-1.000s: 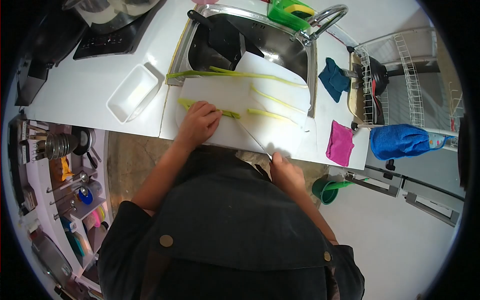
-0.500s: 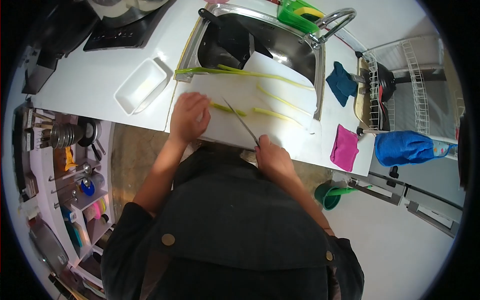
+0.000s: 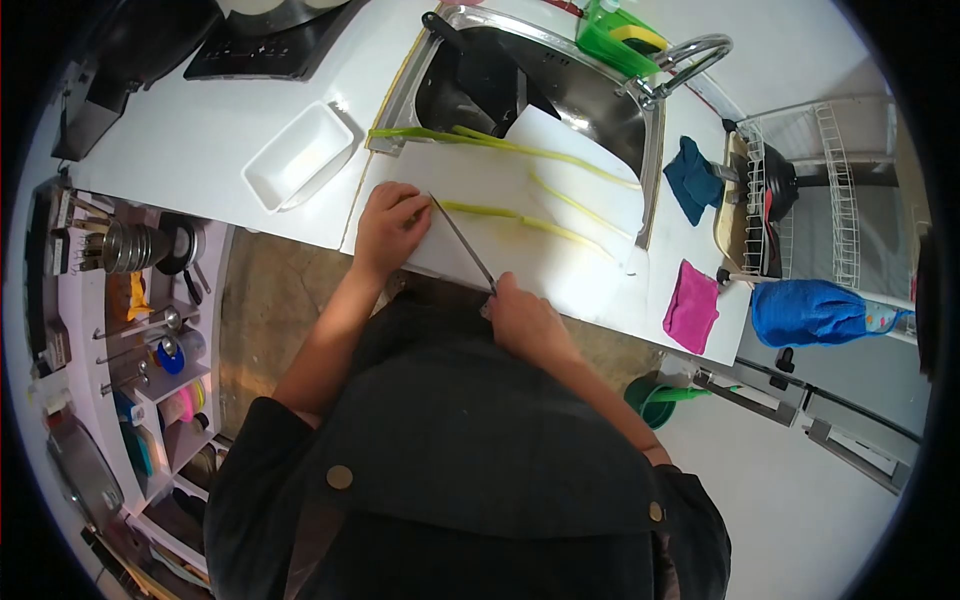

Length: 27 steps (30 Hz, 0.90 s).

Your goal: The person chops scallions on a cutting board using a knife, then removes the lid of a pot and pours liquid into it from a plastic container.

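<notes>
Knife (image 3: 463,243), stalks (image 3: 565,234) — sink (image 3: 602,108) just beyond

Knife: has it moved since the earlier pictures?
Yes. Judged against the sink, the knife has moved to the left along the board.

No text, brand, number or sign can be read. Small pale marks are shown on the control strip of the black cooktop (image 3: 275,42), which is set on the left part of the white countertop (image 3: 190,135), well back from its near edge, but they are too small to be made out, and no lettering can be deciphered on the crowded shelf unit (image 3: 160,385) below that edge.
</notes>
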Each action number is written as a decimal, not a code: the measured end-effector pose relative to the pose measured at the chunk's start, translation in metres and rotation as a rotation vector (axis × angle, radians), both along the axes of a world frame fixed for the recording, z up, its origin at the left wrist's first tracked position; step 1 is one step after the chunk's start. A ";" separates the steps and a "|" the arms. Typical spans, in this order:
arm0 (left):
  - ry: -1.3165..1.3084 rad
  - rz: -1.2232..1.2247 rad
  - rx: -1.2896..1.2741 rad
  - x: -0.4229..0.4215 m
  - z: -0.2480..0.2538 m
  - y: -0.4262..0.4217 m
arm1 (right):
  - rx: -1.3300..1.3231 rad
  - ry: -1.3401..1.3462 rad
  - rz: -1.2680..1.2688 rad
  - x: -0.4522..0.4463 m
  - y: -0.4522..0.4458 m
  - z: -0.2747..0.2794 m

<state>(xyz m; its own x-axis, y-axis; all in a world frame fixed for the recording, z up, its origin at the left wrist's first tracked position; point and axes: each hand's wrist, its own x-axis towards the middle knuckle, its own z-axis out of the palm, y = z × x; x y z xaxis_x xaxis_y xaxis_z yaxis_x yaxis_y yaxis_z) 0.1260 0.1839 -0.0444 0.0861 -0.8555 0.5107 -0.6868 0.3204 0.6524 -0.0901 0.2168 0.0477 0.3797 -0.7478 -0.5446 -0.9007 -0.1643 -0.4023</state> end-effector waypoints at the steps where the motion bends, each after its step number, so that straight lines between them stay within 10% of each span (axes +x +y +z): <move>1: -0.014 -0.011 -0.013 0.001 0.000 0.001 | -0.026 -0.011 0.011 0.003 -0.001 -0.005; 17: 0.101 0.069 0.118 0.018 0.018 0.009 | 0.036 0.247 0.043 -0.064 0.011 0.046; 27: -0.011 -0.068 0.263 0.043 0.017 0.006 | -0.678 -0.054 -0.005 -0.081 -0.022 -0.023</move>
<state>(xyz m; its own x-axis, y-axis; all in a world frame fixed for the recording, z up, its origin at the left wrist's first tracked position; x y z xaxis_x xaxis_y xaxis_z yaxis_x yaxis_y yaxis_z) 0.1692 0.1897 -0.0279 0.0200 -0.9626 0.2702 -0.6771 0.1858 0.7121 -0.1708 0.1944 0.0251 0.3887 -0.9191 0.0649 -0.8837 -0.3918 -0.2562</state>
